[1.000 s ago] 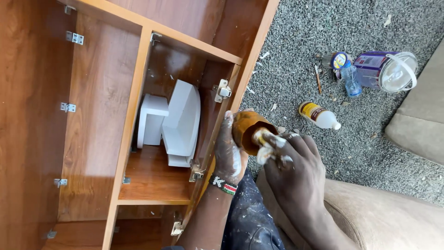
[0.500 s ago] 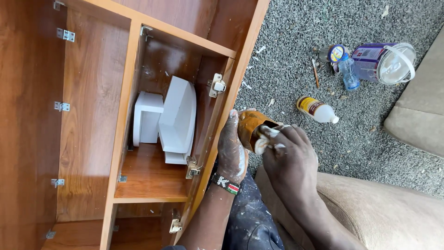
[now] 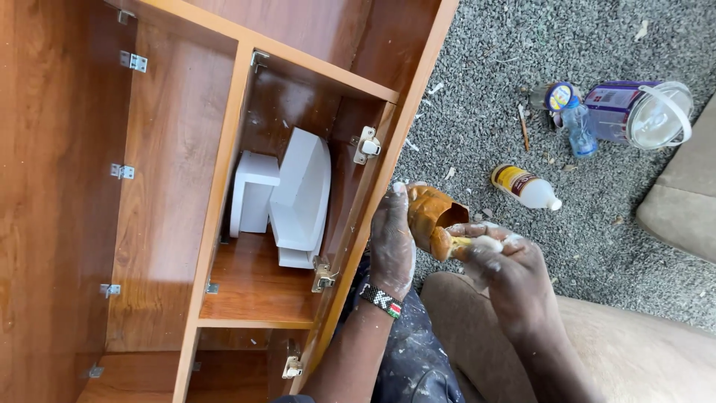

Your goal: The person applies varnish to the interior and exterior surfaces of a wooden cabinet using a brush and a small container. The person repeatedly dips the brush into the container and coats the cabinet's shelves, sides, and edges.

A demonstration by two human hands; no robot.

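The left hand (image 3: pixel 393 242), dusted white, grips a small brown tub (image 3: pixel 431 218) from its left side, holding it tilted with the open mouth turned toward 3 o'clock. The tub sits just right of centre in the view, close beside the front edge of the cabinet (image 3: pixel 171 186). The right hand (image 3: pixel 507 272) is closed around a pale tool (image 3: pixel 477 242) whose tip lies at the tub's mouth, smeared with tan paste; what kind of tool it is cannot be told. A beaded band (image 3: pixel 381 299) circles the left wrist.

At 9 o'clock from the hands stands the wooden cabinet, lying open, with metal hinges (image 3: pixel 365 145) along its upright edge. Inside one compartment rest two white blocks (image 3: pixel 298 198), leaning against each other, the larger one curved on top.

At 1 o'clock from the tub, on grey gravel (image 3: pixel 485 75), lies a small bottle (image 3: pixel 526 186) with a yellow label and white cap. Farther out at 2 o'clock lie a clear plastic bottle (image 3: pixel 578 127) with a blue cap and a purple tin (image 3: pixel 634 112) on its side, touching each other. A thin stick (image 3: pixel 523 127) lies just left of them. A beige cushion (image 3: pixel 682 194) fills the 3 o'clock edge, and the person's paint-flecked trousers (image 3: pixel 414 358) show at 6 o'clock.
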